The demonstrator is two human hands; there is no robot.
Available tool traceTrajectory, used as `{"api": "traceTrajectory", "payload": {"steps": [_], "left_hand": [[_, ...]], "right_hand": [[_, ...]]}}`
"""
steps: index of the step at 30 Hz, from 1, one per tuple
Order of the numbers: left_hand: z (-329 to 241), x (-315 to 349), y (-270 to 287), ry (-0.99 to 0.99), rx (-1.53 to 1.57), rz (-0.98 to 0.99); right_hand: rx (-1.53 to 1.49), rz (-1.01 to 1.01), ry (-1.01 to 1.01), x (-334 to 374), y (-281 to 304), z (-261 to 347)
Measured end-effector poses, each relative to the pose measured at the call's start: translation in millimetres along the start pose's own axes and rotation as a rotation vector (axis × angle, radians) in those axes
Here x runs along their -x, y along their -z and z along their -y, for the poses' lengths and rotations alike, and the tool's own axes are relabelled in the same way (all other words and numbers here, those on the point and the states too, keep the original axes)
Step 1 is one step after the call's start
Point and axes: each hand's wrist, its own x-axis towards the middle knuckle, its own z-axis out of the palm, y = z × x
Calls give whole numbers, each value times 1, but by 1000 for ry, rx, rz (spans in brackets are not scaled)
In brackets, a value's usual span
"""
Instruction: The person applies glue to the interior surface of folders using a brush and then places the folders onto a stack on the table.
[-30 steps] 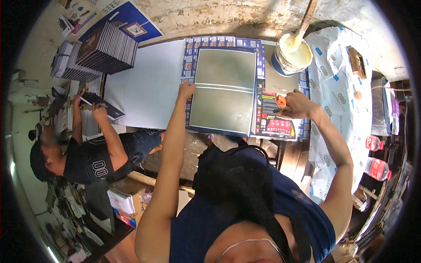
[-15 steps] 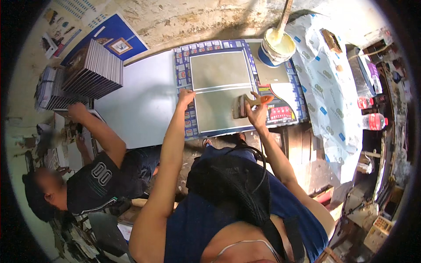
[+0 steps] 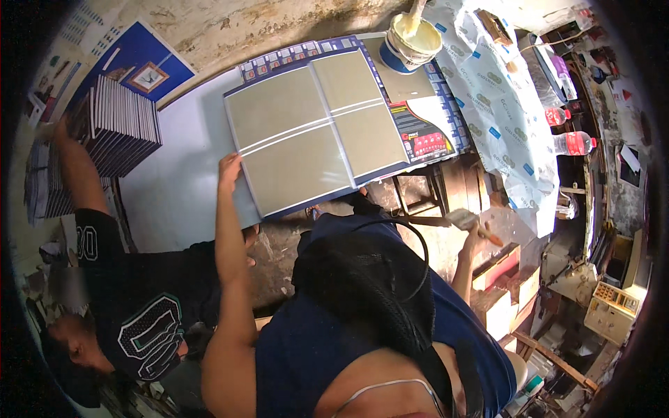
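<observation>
Big grey board panels [image 3: 313, 132] with white seams and dark blue border lie flat on the table [image 3: 167, 188], filling centre frame. Stack of dark-edged booklets [image 3: 118, 129] at 10 o'clock, co-worker's hand [image 3: 59, 129] on it. Paste bucket [image 3: 412, 36] at 1 o'clock, just past the panels. Left hand [image 3: 228, 169] presses flat, fingers open, on the panels' lower-left corner. Right hand [image 3: 474, 233] at 4 o'clock, off the table, closed around a brush [image 3: 468, 221] with orange handle.

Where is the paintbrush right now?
The paintbrush is in the person's right hand, held low on the right side, off the table and below the edge where the grey boards lie.
</observation>
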Motion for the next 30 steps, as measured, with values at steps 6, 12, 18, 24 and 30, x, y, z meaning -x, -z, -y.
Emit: {"api": "traceTrajectory", "payload": {"steps": [6, 12, 18, 24, 30], "left_hand": [[50, -15, 94, 152, -32, -63], [137, -62, 177, 11, -1051, -273], [108, 4, 110, -128, -452, -529], [170, 142, 64, -41, -288, -592], [186, 299, -46, 282, -391, -181]], "right_hand": [[-18, -146, -136, 22, 32, -12], [-73, 157, -190, -46, -50, 69], [-430, 432, -7, -120, -177, 202], [-313, 672, 330, -192, -322, 291], [132, 814, 717, -246, -437, 309]]}}
